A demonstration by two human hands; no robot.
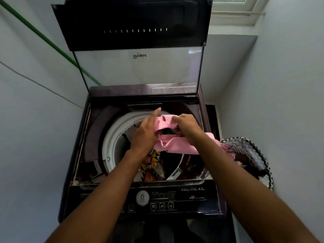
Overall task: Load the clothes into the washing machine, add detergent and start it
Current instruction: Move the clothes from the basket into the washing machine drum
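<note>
A dark top-loading washing machine (98, 172) stands open, its glass lid (138, 71) raised upright. Over the white-rimmed drum (112, 137) both hands hold a pink garment (177, 146). My left hand (145, 132) grips its left side, the forefinger pointing up. My right hand (187, 127) grips its top, fingers curled into the cloth. The garment's tail trails right over the machine's edge towards a zigzag-patterned laundry basket (252, 151). A patterned orange, yellow and black cloth (150, 167) lies in the drum below.
The control panel (157, 200) with buttons and a round dial runs along the machine's front edge. Pale walls close in on both sides. A green pipe (43, 37) crosses the left wall. A window (233, 9) sits at the upper right.
</note>
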